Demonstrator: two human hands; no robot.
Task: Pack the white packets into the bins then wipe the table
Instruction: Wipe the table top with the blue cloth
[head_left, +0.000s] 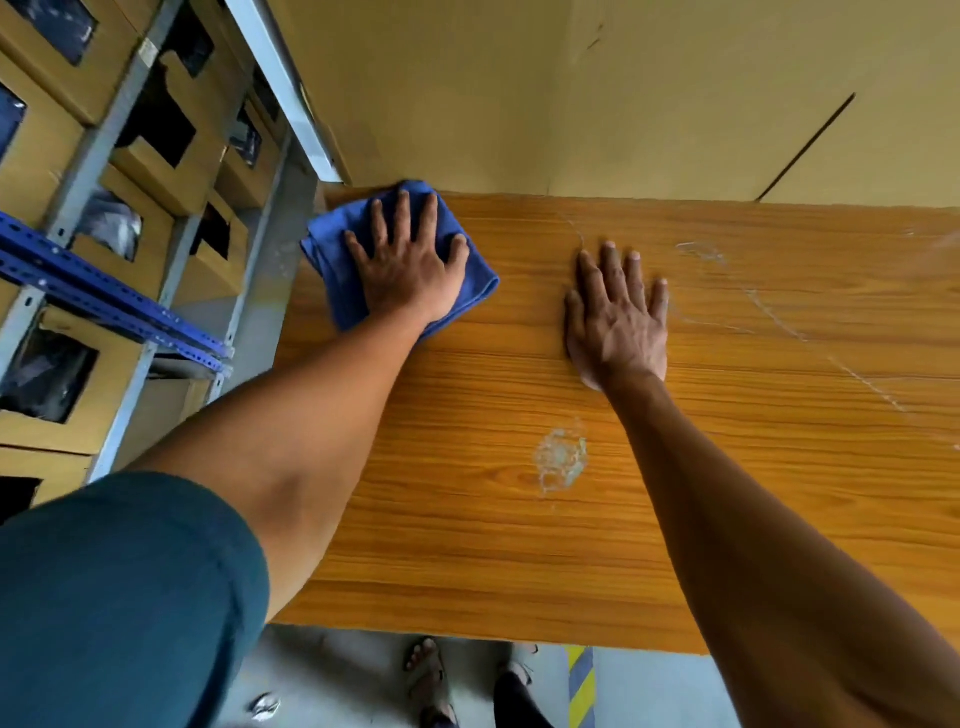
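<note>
A folded blue cloth (332, 260) lies on the far left corner of the wooden table (467, 545). My left hand (410, 265) presses flat on the cloth with fingers spread. My right hand (618, 317) rests flat on the bare tabletop to the right of the cloth, fingers apart, holding nothing. A whitish smear (561, 460) marks the table's middle, and thin pale streaks (779, 317) run across its right part. No white packets are in view.
A metal rack (104, 291) with blue beams stands left of the table, holding cardboard bins (156, 145) with dark contents. A yellow wall (571, 93) backs the table. Below the near edge are sandalled feet (431, 675) and yellow-striped floor tape (582, 686).
</note>
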